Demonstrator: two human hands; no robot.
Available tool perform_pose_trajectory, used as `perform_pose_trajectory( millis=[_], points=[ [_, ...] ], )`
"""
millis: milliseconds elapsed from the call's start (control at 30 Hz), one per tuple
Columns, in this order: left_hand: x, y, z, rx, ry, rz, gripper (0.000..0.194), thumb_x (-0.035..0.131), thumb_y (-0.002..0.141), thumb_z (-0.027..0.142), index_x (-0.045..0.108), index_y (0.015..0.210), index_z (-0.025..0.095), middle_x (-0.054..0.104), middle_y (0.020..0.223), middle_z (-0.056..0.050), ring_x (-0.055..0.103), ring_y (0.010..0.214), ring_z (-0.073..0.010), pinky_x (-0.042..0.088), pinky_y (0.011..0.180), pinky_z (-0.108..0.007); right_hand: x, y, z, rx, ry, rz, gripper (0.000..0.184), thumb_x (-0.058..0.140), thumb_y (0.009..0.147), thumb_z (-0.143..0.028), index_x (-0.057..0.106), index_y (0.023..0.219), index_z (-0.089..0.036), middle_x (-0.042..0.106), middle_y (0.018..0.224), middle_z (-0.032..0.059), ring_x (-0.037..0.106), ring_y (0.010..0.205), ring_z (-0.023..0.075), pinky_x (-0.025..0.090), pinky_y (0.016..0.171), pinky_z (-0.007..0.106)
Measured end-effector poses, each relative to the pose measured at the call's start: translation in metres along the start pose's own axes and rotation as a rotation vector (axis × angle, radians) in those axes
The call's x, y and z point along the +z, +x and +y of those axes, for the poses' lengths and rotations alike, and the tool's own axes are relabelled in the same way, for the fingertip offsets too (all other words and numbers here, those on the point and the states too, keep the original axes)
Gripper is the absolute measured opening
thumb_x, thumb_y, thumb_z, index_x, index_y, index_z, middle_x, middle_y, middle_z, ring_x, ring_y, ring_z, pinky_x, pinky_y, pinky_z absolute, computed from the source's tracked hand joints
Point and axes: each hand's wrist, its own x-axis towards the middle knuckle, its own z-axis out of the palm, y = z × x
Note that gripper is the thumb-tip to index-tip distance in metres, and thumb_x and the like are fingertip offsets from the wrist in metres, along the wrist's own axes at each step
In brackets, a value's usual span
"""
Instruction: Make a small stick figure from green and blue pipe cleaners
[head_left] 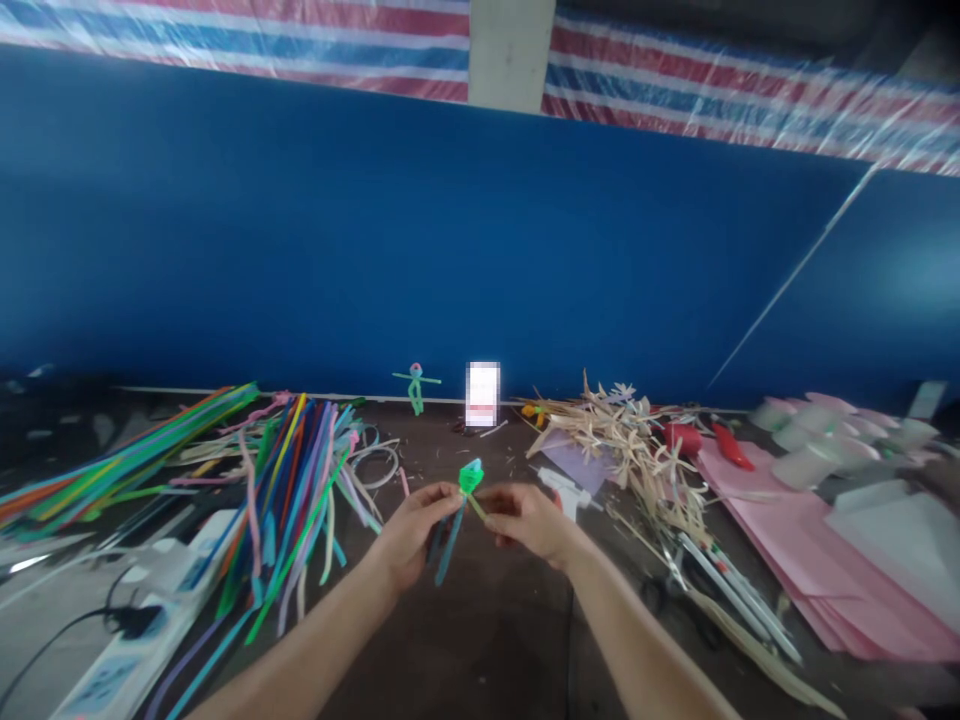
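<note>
Both hands meet above the middle of the dark table around a small pipe-cleaner piece [471,477], bright green with a light blue top. Blue-grey strands hang from it beneath my left hand [421,530], whose thumb and fingers pinch it just below the green part. My right hand [525,518] is closed on a yellow-green pipe-cleaner strand [478,509] that runs down from the same piece. Behind them, a finished-looking green pipe-cleaner figure [416,390] stands upright with its arms spread, near the blue wall.
Loose coloured pipe cleaners [292,500] and a white power strip [142,630] lie on the left. A white glue gun [564,490], dried straw-like flowers [637,450], pink sheets [772,540] and a red-handled tool [731,447] occupy the right. A blurred-out upright rectangle [482,393] stands at the back.
</note>
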Motion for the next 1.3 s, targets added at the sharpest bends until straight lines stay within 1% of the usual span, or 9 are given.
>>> perform_pose_trajectory(
  millis=[67,300,467,733,900,1000,1100,1200,1300],
  points=[
    [0.001,0.001,-0.002,0.000,-0.018,-0.006,0.019,0.070,0.056,0.025,0.055,0.063,0.015,0.051,0.051,0.007,0.043,0.043,-0.0034,0.031,0.043,-0.015,0.004,0.002,0.001,-0.051,0.062,0.044,0.026,0.062,0.062,-0.023,0.064,0.087,-0.016,0.056,0.059,-0.0037,0.043,0.043,0.0052,0.035,0.041,0.017],
    [0.007,0.001,-0.005,-0.060,-0.026,0.043,0.021,0.073,0.053,0.027,0.060,0.065,0.014,0.054,0.050,0.005,0.044,0.043,-0.0041,0.032,0.044,-0.016,0.017,0.004,0.013,-0.080,0.052,0.263,0.019,0.063,0.062,-0.028,0.065,0.073,-0.013,0.051,0.050,-0.0041,0.035,0.040,0.0043,0.028,0.038,0.017],
    [0.008,0.001,-0.007,0.008,-0.035,0.099,0.021,0.073,0.051,0.026,0.062,0.064,0.013,0.055,0.051,0.004,0.045,0.045,-0.0043,0.032,0.044,-0.016,0.023,0.001,0.016,-0.055,0.064,0.352,0.018,0.061,0.064,-0.031,0.062,0.063,-0.013,0.048,0.045,-0.0046,0.036,0.037,0.0044,0.025,0.037,0.017],
    [0.004,0.010,-0.017,0.095,-0.016,0.163,0.020,0.070,0.053,0.027,0.061,0.063,0.013,0.053,0.050,0.004,0.043,0.044,-0.0056,0.032,0.044,-0.017,0.044,-0.005,0.024,-0.015,0.465,0.374,0.018,0.063,0.062,-0.030,0.059,0.066,-0.012,0.045,0.047,-0.0060,0.028,0.034,0.0012,0.018,0.034,0.016],
    [0.000,0.014,-0.018,0.216,0.129,0.227,0.024,0.068,0.054,0.034,0.062,0.062,0.013,0.049,0.045,0.004,0.040,0.043,-0.0064,0.030,0.044,-0.018,0.053,-0.011,0.026,0.081,0.636,0.343,0.019,0.063,0.062,-0.032,0.055,0.065,-0.014,0.039,0.046,-0.0081,0.021,0.032,0.0005,0.011,0.032,0.016],
    [-0.001,0.014,-0.016,0.278,0.296,0.230,0.026,0.066,0.056,0.037,0.062,0.060,0.013,0.049,0.045,0.004,0.040,0.044,-0.0075,0.029,0.044,-0.019,0.056,-0.016,0.023,0.090,0.483,0.398,0.019,0.059,0.064,-0.032,0.059,0.069,-0.013,0.038,0.045,-0.0079,0.020,0.033,0.0015,0.013,0.033,0.017],
    [0.000,0.011,-0.014,0.290,0.401,0.197,0.025,0.065,0.057,0.037,0.063,0.062,0.012,0.051,0.048,0.002,0.041,0.046,-0.0086,0.029,0.044,-0.019,0.049,-0.021,0.016,-0.072,0.090,0.528,0.014,0.058,0.066,-0.027,0.062,0.066,-0.014,0.047,0.048,-0.0038,0.035,0.041,0.0057,0.026,0.040,0.018],
    [0.000,0.009,-0.012,0.248,0.406,0.142,0.022,0.065,0.058,0.033,0.063,0.064,0.012,0.049,0.048,0.003,0.039,0.044,-0.0075,0.028,0.043,-0.019,0.032,-0.022,0.009,-0.234,-0.274,0.607,0.012,0.056,0.068,-0.025,0.064,0.064,-0.018,0.057,0.057,-0.0002,0.047,0.052,0.0108,0.035,0.051,0.021],
    [0.000,0.009,-0.009,0.144,0.333,0.054,0.018,0.066,0.058,0.029,0.062,0.062,0.012,0.046,0.045,0.004,0.036,0.040,-0.0056,0.025,0.041,-0.017,0.012,-0.015,0.006,-0.260,-0.362,0.552,0.013,0.053,0.071,-0.025,0.066,0.071,-0.020,0.064,0.069,0.0020,0.055,0.061,0.0151,0.039,0.057,0.023]
  ],
)
